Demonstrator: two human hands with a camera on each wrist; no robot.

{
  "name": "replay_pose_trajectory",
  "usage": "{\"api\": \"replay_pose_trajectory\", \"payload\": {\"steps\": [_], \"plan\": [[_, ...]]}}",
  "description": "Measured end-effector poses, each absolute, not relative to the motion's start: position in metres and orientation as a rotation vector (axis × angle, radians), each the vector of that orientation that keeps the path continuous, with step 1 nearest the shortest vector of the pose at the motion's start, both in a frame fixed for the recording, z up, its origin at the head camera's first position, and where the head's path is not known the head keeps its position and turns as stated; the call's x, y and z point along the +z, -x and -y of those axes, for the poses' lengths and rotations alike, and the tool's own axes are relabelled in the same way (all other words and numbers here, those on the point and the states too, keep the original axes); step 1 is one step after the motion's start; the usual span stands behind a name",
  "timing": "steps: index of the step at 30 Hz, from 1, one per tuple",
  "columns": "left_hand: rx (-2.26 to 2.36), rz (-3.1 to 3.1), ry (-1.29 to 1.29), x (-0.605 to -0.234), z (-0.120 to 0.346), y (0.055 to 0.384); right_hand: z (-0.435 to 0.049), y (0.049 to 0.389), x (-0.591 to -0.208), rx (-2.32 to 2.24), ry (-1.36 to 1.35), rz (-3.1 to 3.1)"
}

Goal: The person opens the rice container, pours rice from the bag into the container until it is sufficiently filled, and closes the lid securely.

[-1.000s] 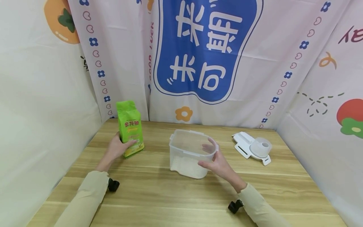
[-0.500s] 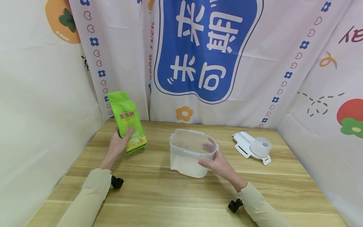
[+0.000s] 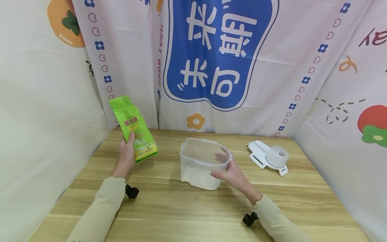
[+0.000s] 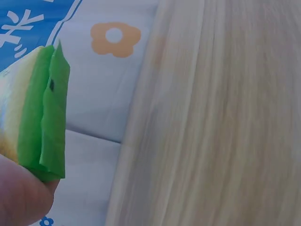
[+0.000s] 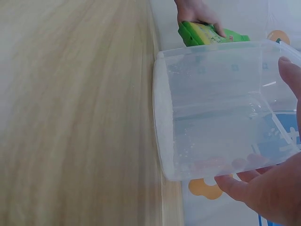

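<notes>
Green bag (image 3: pixel 134 134) w/ red lettering & yellow btm is at the L-rear of the table (image 3: pixel 181 215), tilted, top leaning L and base toward the middle. It looks held up off the wood; the L wrist cam shows its folded green base end w/ cloth behind it. L hand (image 3: pixel 126 154) grips the lower half, thumb across the printed front, other fingers mostly hidden behind.

R of the bag, well apart, a clear container (image 3: pixel 198 159) stands upright on the table nr the centre, top open, rounded end to the R. A white layer (image 3: pixel 199 178) covers its btm, prob. fine grains, but too blurry to be sure. R hand (image 3: pixel 232 173) holds the rounded end, thumb on the near side, fingers curled round the far side & visible thru the plastic.

Further R, nr the back, a white lid pc (image 3: pixel 258 153) lies flat, w/ a translucent cup (image 3: pixel 277 157) on its R part.

Both arms wear beige sleeves (image 3: pixel 98 203), each w/ a small black mount (image 3: pixel 132 191) at the wrist.

Behind, a white cloth (image 3: pixel 133 50) hangs w/ a big blue panel (image 3: pixel 219 57), white characters, & an orange flower (image 3: pixel 195 121) below.
</notes>
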State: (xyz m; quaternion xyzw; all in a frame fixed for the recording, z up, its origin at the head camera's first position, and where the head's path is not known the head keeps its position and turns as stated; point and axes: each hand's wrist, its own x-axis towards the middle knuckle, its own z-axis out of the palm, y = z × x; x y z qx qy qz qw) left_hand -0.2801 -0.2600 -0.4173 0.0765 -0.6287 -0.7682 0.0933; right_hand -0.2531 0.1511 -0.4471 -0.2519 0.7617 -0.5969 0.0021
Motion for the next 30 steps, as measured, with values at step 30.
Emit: {"api": "replay_pose_trajectory", "payload": {"steps": [30], "plan": [[-1.746, 2.093, -0.025, -0.408, 0.22, 0.293, -0.151, 0.251, -0.447, -1.86, 0.777, -2.399]]}}
